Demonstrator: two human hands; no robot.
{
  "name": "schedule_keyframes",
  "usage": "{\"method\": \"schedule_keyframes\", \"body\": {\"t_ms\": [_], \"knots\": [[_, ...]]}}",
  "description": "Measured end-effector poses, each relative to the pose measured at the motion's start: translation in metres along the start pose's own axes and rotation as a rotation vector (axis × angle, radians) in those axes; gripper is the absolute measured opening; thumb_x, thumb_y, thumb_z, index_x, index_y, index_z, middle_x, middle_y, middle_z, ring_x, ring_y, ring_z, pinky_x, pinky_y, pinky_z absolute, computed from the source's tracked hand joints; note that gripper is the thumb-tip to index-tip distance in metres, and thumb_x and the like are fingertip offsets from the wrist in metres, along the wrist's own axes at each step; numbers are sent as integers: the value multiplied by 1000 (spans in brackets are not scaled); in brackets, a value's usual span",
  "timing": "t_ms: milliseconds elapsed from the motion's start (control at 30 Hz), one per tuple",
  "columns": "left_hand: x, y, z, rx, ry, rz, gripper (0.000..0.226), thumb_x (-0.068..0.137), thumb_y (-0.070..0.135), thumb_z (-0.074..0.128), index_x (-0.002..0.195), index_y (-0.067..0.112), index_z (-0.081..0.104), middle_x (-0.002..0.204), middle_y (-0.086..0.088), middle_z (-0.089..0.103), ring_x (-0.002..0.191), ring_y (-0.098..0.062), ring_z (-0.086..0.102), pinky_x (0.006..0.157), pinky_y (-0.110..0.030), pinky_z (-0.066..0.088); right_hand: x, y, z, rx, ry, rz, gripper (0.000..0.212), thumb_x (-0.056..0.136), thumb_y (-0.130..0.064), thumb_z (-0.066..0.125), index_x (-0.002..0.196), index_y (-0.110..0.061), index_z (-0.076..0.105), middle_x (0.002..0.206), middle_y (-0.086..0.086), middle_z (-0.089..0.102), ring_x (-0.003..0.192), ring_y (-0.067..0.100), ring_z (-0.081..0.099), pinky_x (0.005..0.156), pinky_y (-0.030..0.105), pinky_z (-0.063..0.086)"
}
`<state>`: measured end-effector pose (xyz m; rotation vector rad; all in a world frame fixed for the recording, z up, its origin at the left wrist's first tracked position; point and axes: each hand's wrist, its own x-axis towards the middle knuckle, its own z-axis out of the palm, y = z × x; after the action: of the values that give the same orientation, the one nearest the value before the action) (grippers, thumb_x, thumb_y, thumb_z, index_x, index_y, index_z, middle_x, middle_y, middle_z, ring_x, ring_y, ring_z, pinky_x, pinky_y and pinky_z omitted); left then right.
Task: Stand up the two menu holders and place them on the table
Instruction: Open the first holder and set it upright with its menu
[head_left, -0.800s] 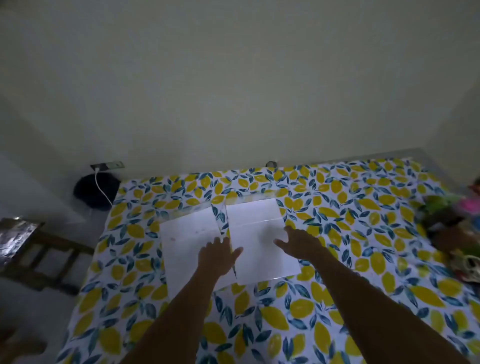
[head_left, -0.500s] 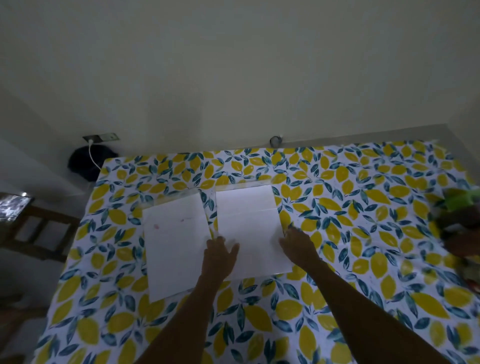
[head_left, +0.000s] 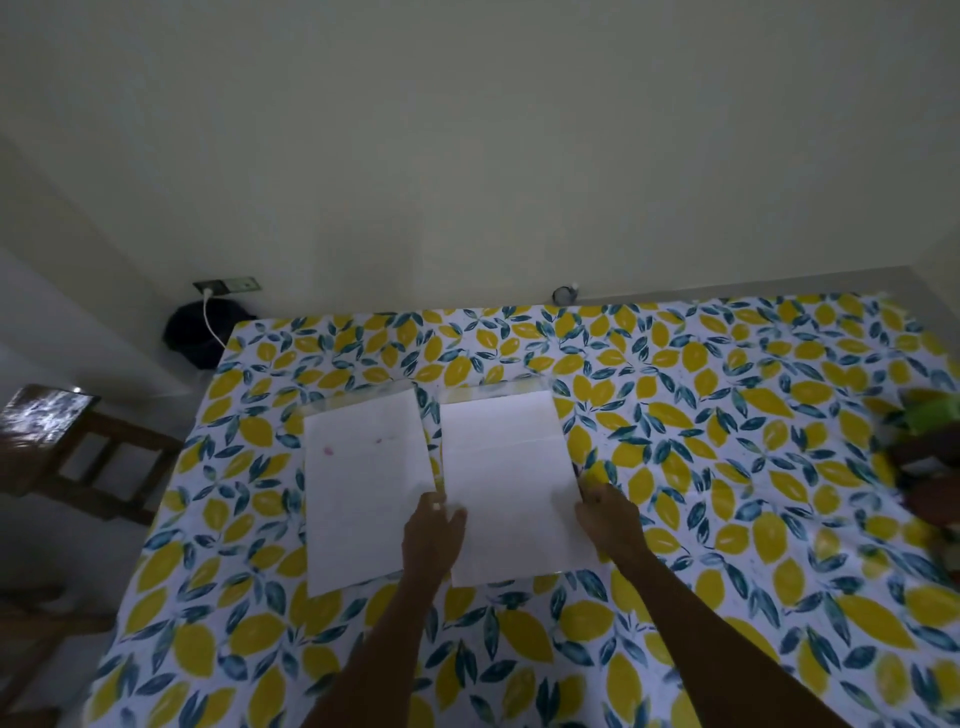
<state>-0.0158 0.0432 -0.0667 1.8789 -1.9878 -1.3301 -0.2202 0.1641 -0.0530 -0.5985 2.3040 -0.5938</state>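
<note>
Menu holders (head_left: 506, 488) flat, hands (head_left: 434, 535) touching

Lemon-print tablecloth (head_left: 675, 467), white menu holders (head_left: 363, 493)

Only the person's two forearms and hands show, entering from the bottom edge of the head view. Both forearms are bare as far as the frame reaches; no sleeve, cuff, watch or band is visible on either. The left hand (head_left: 434, 538) shows its back, with knuckles and fingers faintly outlined in the dim light and one small pale glint at its 12 o'clock end, too small to tell whether it is a fingernail or something else. The right hand (head_left: 610, 522) also shows its back, and its fingertips toward 11 o'clock are blurred. The dim light hides finer surface detail.
</note>
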Motion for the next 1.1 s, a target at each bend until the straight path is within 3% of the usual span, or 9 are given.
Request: {"method": "schedule_keyframes", "body": {"t_ms": [133,200,400,533,700,800,933,1033,1100], "knots": [[-30,-19,-12,-16,41,58,18,91,14,55,108,12,61,102,-8,68,93,-30,63,75,-26,41,-28,19,0,-143,10,-7,30,84,-17,46,96,-5,70,102,17,70,96,36,64,83,36,49],[-47,-28,-17,17,50,117,13,91,11,49,82,16,57,80,-2,62,77,-27,60,65,-29,41,-50,29,1,-161,44,-10,29,90,-12,43,87,-5,71,102,17,71,98,36,64,82,35,48],[-103,-60,-31,75,96,392,31,86,27,40,56,24,36,63,7,44,63,-20,50,53,-25,30,-119,71,-4,223,81,49,30,84,-22,64,58,-30,76,64,0,75,64,20,69,71,42,56],[-125,-75,-33,-98,83,432,19,86,26,50,85,19,67,83,-2,69,78,-17,68,70,-35,54,-156,72,-26,453,46,18,23,79,4,66,77,-14,81,82,13,77,80,30,73,80,49,60],[-135,-59,-46,-221,96,490,20,78,3,77,97,11,74,84,12,72,77,18,63,68,-2,45,-177,50,-60,519,12,-107,26,80,3,67,79,-21,79,81,8,76,73,19,70,55,23,56],[-119,-43,-57,-147,80,525,21,83,9,74,102,16,78,97,6,76,82,8,67,75,-4,49,-159,38,-81,549,-5,-158,21,80,3,70,91,-12,78,96,11,74,86,26,71,75,36,61],[-89,-5,-76,-89,128,585,12,91,22,68,99,22,77,94,4,72,84,-5,65,73,-8,45,-121,9,-104,477,-9,-294,20,77,-22,78,92,-8,77,92,19,73,88,34,71,82,50,59],[-59,25,-84,-102,196,582,6,89,19,70,84,22,70,86,2,68,80,-10,64,71,-21,45,-87,-18,-111,424,39,-375,20,83,-34,71,83,-14,72,87,8,70,86,29,69,74,42,60],[-39,41,-84,-99,221,565,15,89,20,70,76,23,62,76,10,63,73,0,60,69,-13,42,-59,-30,-107,376,78,-414,16,86,-40,67,79,-25,68,84,1,70,83,23,69,73,42,59]]}}
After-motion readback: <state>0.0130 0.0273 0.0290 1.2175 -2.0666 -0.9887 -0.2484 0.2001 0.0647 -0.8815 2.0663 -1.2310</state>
